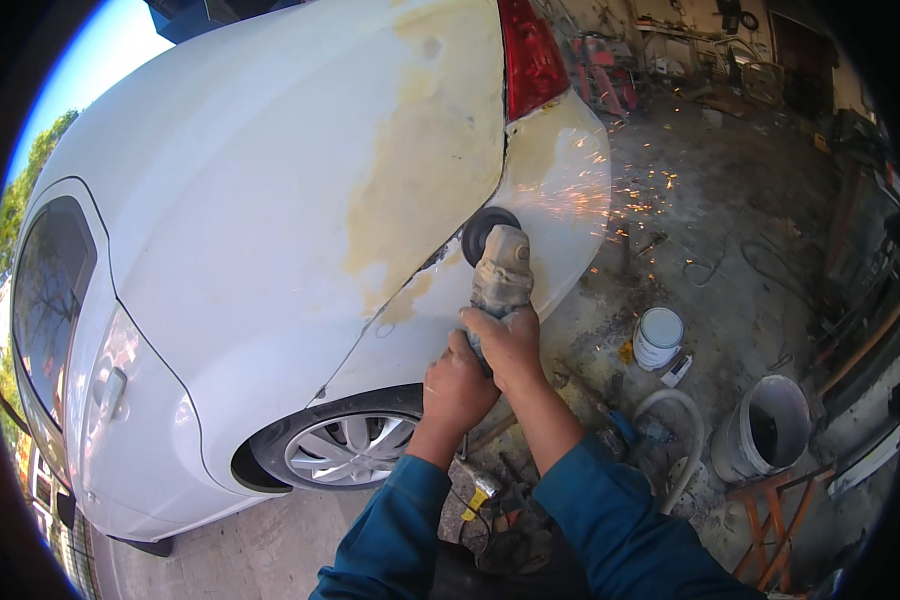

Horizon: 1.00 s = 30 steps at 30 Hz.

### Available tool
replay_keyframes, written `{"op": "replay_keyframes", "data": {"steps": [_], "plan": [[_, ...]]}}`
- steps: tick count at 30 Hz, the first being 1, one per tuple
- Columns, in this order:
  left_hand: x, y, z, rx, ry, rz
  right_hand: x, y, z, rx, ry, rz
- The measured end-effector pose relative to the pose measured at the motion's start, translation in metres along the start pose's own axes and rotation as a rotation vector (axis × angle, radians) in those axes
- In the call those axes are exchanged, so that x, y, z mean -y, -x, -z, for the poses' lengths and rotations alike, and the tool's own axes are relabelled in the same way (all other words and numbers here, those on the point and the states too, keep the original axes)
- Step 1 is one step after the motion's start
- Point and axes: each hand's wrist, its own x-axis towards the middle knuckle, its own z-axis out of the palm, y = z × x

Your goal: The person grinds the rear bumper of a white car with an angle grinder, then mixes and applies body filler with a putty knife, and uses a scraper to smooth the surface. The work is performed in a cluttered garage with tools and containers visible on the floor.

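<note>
Both my hands are closed round an angle grinder (503,268) in front of a white car (240,200). My left hand (458,388) wraps the rear of its body, while my right hand (511,345) grips farther forward, behind the gear head. The dark disc (487,232) meets the seam between the rear fender and the bumper (560,215), below the red tail light (533,60). Orange sparks (580,195) fly off to the right. Yellowish filler patches (400,180) cover the fender around the seam. My fingertips are partly hidden by the tool.
A wheel (350,447) sits below the fender. On the floor at right stand a paint can (658,338) and a grey bucket (762,428), with a curved hose (692,440) between them and me. A rusty metal stand (778,525) is at lower right. Near my forearms lies a yellow-marked tool (477,498).
</note>
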Motion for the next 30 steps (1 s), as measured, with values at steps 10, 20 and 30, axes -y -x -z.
{"op": "replay_keyframes", "data": {"steps": [10,20,30], "plan": [[-0.005,-0.010,-0.004,0.036,-0.014,-0.018,0.004,-0.008,0.009,-0.019,0.022,-0.027],[0.000,-0.012,-0.012,0.012,0.009,-0.024,0.006,-0.008,0.007,-0.035,0.066,-0.016],[-0.006,-0.011,-0.009,0.017,0.024,-0.017,0.001,-0.012,0.010,-0.044,0.103,0.031]]}}
